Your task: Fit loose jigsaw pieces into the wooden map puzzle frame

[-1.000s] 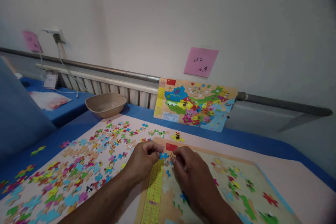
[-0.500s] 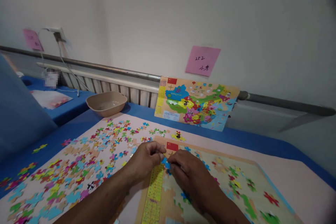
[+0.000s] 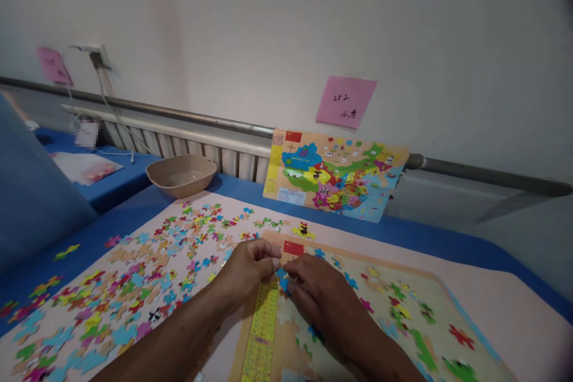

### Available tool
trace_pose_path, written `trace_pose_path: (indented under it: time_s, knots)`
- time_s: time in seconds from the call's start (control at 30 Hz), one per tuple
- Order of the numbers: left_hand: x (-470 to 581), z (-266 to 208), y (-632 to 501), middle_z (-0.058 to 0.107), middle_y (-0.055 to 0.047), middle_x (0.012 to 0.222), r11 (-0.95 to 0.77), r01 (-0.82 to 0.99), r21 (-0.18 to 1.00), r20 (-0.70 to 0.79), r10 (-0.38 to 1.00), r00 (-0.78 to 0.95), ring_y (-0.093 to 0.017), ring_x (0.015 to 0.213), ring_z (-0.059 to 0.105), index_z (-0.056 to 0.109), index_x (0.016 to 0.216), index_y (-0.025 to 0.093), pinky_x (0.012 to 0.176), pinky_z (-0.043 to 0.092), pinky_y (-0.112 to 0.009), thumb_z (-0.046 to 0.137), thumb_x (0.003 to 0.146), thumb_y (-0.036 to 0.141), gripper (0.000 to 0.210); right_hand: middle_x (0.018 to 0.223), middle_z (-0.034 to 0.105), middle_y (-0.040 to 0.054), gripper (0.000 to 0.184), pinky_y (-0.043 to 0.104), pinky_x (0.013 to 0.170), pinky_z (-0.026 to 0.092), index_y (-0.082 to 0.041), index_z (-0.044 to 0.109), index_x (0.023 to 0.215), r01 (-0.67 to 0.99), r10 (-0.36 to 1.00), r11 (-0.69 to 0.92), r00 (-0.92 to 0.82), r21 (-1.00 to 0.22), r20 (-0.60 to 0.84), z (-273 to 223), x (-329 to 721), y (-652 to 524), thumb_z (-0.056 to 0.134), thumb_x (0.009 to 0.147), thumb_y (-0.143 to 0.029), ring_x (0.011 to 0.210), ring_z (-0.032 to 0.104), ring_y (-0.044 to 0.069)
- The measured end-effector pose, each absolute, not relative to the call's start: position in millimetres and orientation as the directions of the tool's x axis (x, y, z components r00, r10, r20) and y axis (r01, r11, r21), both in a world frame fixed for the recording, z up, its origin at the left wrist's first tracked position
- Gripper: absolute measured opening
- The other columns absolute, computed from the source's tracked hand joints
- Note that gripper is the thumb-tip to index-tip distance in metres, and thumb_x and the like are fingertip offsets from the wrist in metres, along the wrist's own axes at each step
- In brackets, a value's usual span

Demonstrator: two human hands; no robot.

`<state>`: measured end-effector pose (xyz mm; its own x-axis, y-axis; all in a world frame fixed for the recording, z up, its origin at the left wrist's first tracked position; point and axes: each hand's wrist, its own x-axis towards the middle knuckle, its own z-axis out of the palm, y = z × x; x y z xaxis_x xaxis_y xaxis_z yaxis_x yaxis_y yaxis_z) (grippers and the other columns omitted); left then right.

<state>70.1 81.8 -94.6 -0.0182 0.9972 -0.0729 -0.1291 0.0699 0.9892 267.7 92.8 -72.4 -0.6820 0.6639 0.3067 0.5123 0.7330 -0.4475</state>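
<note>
Over the upper left part of the puzzle board (image 3: 380, 252), my two hands are close together. My left hand (image 3: 250, 265) is closed, thumb and index finger pinched; whatever is between the fingertips is too small to make out. Curled fingers of my right hand (image 3: 320, 289) pinch at the edge of a blue puzzle piece (image 3: 282, 279), which shows in the gap between the hands. Just above them is the printed red flag (image 3: 293, 248), and a yellow printed strip (image 3: 264, 316) runs down the board's left side. Several loose pieces, among them a red one (image 3: 461, 337), lie on the board.
Many loose puzzle pieces (image 3: 143, 280) spread over the pink sheet to the left. A beige basin (image 3: 181, 176) stands at the back edge of the blue table (image 3: 237, 187). A finished map picture (image 3: 335, 176) leans on the wall rail (image 3: 215, 118). A pink note (image 3: 346, 101) hangs above.
The hands stay nearly in place over the same spot, with only slight finger movement near the blue piece. The view has shifted very slightly.
</note>
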Motion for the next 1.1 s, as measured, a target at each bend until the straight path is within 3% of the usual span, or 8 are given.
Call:
trace_pose_path:
  time_s: [0.13, 0.3, 0.57, 0.73, 1.1]
  knots:
    - [67.1, -97.6, 83.9, 0.062, 0.001, 0.07, 0.019, 0.025, 1.0, -0.017, 0.996, -0.09, -0.011, 0.062, 0.053, 0.066, 0.079, 0.017, 0.061, 0.039, -0.025, 0.067, 0.072, 0.035, 0.019, 0.102, 0.069, 0.0071, 0.015, 0.039, 0.088, 0.041, -0.021, 0.067, 0.107, 0.636, 0.743, 0.669, -0.595, -0.385, 0.308, -67.5, 278.7, 102.6, 0.061, 0.094, -0.016, 0.098, 0.059, 0.026]
    - [62.5, -101.8, 80.3, 0.064, 0.001, 0.073, -0.073, 0.3, 0.951, 0.101, 0.992, -0.079, -0.015, 0.07, 0.057, 0.064, 0.076, 0.019, 0.067, 0.041, -0.028, 0.057, 0.082, 0.024, 0.011, 0.099, 0.067, 0.005, 0.012, 0.038, 0.087, 0.037, -0.021, 0.069, 0.101, 0.717, 0.798, 0.6, -0.568, -0.355, 0.201, -66.4, 282.5, 104.9, 0.07, 0.091, -0.013, 0.099, 0.057, 0.026]
    - [54.9, -97.7, 75.2, 0.069, -0.003, 0.083, -0.33, 0.692, 0.641, 0.28, 0.941, 0.19, -0.021, 0.086, 0.06, 0.068, 0.078, 0.02, 0.079, 0.038, -0.034, 0.056, 0.081, 0.01, 0.016, 0.102, 0.066, 0.0047, 0.011, 0.04, 0.088, 0.034, -0.022, 0.07, 0.101, 0.768, 0.821, 0.562, -0.565, -0.309, 0.089, -74.0, 269.4, 94.7, 0.069, 0.093, -0.013, 0.101, 0.057, 0.026]
    - [56.7, -98.3, 74.3, 0.068, -0.004, 0.081, -0.39, 0.77, 0.505, 0.281, 0.918, 0.281, -0.022, 0.083, 0.06, 0.067, 0.075, 0.019, 0.078, 0.038, -0.035, 0.055, 0.083, 0.009, 0.017, 0.104, 0.067, 0.0052, 0.011, 0.04, 0.089, 0.034, -0.021, 0.07, 0.104, 0.763, 0.817, 0.567, -0.57, -0.309, 0.092, -79.5, 266.8, 95.9, 0.069, 0.095, -0.015, 0.102, 0.058, 0.026]
    - [55.9, -101.2, 74.3, 0.07, -0.003, 0.084, -0.4, 0.811, 0.427, 0.275, 0.912, 0.305, -0.02, 0.086, 0.063, 0.07, 0.08, 0.02, 0.08, 0.042, -0.034, 0.055, 0.084, 0.01, 0.018, 0.099, 0.067, 0.0041, 0.008, 0.039, 0.087, 0.032, -0.022, 0.071, 0.1, 0.767, 0.818, 0.561, -0.571, -0.313, 0.067, -77.6, 262.7, 96.5, 0.07, 0.095, -0.016, 0.099, 0.057, 0.025]
